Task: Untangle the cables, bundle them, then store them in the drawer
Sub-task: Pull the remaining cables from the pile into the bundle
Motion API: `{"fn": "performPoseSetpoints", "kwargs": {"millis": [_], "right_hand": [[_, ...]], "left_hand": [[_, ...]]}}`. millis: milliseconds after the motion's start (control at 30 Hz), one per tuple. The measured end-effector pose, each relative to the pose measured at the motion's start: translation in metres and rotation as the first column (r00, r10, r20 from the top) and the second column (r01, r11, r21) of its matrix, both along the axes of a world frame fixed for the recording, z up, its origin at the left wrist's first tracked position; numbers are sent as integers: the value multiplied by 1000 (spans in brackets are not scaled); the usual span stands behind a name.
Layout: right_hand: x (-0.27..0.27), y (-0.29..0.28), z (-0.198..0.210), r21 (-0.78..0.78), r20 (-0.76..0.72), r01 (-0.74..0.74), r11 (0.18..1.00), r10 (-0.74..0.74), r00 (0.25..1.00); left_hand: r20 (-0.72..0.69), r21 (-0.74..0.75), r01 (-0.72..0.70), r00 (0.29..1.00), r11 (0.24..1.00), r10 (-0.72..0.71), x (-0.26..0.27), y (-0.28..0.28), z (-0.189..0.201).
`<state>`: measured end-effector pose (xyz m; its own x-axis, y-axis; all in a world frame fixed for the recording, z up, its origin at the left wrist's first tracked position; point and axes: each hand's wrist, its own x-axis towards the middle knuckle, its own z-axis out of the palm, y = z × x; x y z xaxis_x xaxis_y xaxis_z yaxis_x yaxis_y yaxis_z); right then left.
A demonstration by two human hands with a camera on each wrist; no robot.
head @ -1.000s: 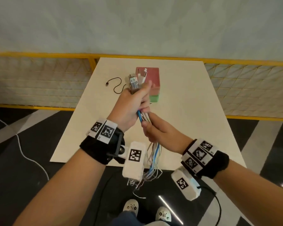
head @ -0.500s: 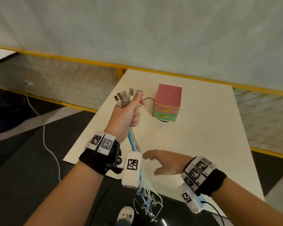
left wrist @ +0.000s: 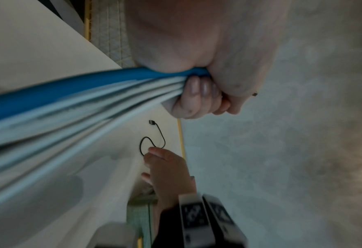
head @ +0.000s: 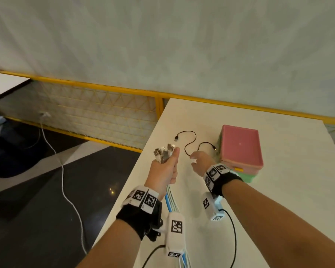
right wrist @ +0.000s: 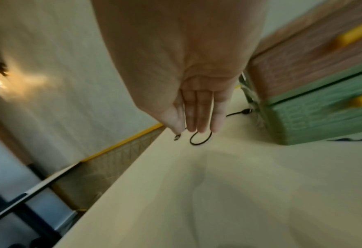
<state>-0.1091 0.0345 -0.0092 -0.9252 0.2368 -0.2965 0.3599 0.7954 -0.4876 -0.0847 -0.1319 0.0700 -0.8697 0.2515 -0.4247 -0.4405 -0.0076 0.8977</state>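
My left hand (head: 165, 168) grips a bundle of white and blue cables (head: 171, 200) in a fist over the table's left edge. Their USB plugs (head: 163, 152) stick out above the thumb, and the strands (left wrist: 69, 104) trail down past my wrist. A loose black cable (head: 190, 144) lies curled on the table just beyond my hands. My right hand (head: 200, 160) hovers over it with straight fingers (right wrist: 199, 114), holding nothing. The small drawer box (head: 240, 147), pink above and green below with yellow handles, stands to the right, both drawers closed.
The white table (head: 278, 209) has its left edge right under my left hand, with dark floor below. A yellow-framed mesh fence (head: 104, 111) runs behind the table. A white cord (head: 62, 171) trails across the floor at the left.
My right hand let go of the bundle's strands and reached forward over the black cable. My left hand kept its grip and moved over the table's left edge. My view swung left.
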Motion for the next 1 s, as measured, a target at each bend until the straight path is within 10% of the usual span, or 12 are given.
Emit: {"fn": "performPoseSetpoints", "kwargs": {"millis": [200,600,833,1000], "right_hand": [[-51,0,-34,190,136,-63,980,37,990],[-7,-26,-46,222,-179,-121,968,162,970],[45,-47,-6,441,-377,-437,784,604,703],[76,-32,7,454,-358,-605,654,756,548]], "left_hand": [[83,-26,11,997,1000,-9,-39,-7,-22],[19,-63,18,1000,998,-17,-53,6,-40],[-12,-329,74,997,941,-83,-55,15,-42],[32,-45,52,998,998,-50,-46,17,-34]]}}
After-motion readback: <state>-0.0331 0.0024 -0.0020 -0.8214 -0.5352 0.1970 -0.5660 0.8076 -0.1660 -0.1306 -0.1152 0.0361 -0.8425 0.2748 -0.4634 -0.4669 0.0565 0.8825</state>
